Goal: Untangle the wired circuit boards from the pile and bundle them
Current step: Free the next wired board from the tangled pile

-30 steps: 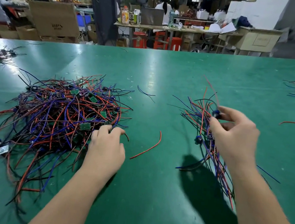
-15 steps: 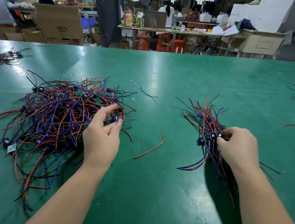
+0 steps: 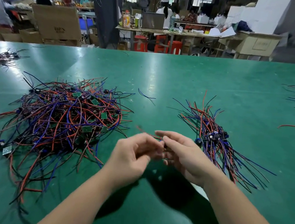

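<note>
Two hands meet mid-frame: left hand [image 3: 130, 157] and right hand [image 3: 185, 156], blurred, apparently pinch one thin red wire [image 3: 147, 134]. Tangled pile of red, blue, black wires and small green circuit boards [image 3: 65, 117] lies centre-left; straighter wire bundle [image 3: 213, 139] centre-right.

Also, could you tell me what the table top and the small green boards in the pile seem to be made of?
The table top looks like a glossy green vinyl or rubber mat: it mirrors the lights. The small green boards look like rigid circuit-board laminate, flat and square-edged; too small to confirm.
</note>
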The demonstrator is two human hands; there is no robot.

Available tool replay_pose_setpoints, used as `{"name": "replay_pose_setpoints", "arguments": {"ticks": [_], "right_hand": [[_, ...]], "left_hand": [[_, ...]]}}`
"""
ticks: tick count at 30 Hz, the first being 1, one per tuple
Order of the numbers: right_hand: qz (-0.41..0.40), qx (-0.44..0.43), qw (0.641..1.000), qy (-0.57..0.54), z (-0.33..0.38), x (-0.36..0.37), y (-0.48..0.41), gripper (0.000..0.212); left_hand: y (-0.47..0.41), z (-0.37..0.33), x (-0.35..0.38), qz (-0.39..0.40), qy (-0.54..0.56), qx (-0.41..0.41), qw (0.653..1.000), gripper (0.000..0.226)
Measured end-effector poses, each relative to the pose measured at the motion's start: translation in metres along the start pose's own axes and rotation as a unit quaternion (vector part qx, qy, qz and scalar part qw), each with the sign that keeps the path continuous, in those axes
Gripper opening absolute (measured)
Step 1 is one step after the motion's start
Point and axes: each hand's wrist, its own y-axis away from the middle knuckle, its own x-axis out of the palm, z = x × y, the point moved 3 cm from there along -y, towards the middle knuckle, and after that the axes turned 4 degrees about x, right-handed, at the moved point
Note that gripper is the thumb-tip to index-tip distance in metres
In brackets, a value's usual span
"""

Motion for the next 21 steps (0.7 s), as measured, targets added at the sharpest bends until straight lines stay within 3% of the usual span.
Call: {"name": "replay_pose_setpoints", "arguments": {"ticks": [2,6,9,11,15,21], "right_hand": [[-0.017,-0.017,1.0,0.018,0.001,0.001,0.0,0.017],[-0.075,-0.056,0.996,-0.013,0.009,-0.005,0.003,0.019],[-0.019,-0.059,0.994,-0.094,0.01,-0.003,0.006,0.024],[0.022,-0.054,0.993,-0.107,0.011,-0.002,0.008,0.023],[0.039,-0.048,0.993,-0.101,0.009,0.001,0.007,0.024],[-0.022,-0.027,0.994,-0.107,0.008,-0.005,0.002,0.018]], "left_hand": [[0.002,0.001,0.005,0.027,0.007,-0.031,0.999,0.019],[-0.002,-0.001,-0.005,-0.02,0.088,-0.122,0.988,0.005],[-0.004,0.003,-0.009,-0.095,0.113,-0.224,0.963,0.015],[-0.006,0.005,-0.009,-0.121,0.126,-0.248,0.953,0.022],[-0.005,0.002,-0.006,-0.097,0.164,-0.258,0.947,0.035],[0.002,0.001,0.005,-0.051,0.187,-0.297,0.935,0.026]]}}
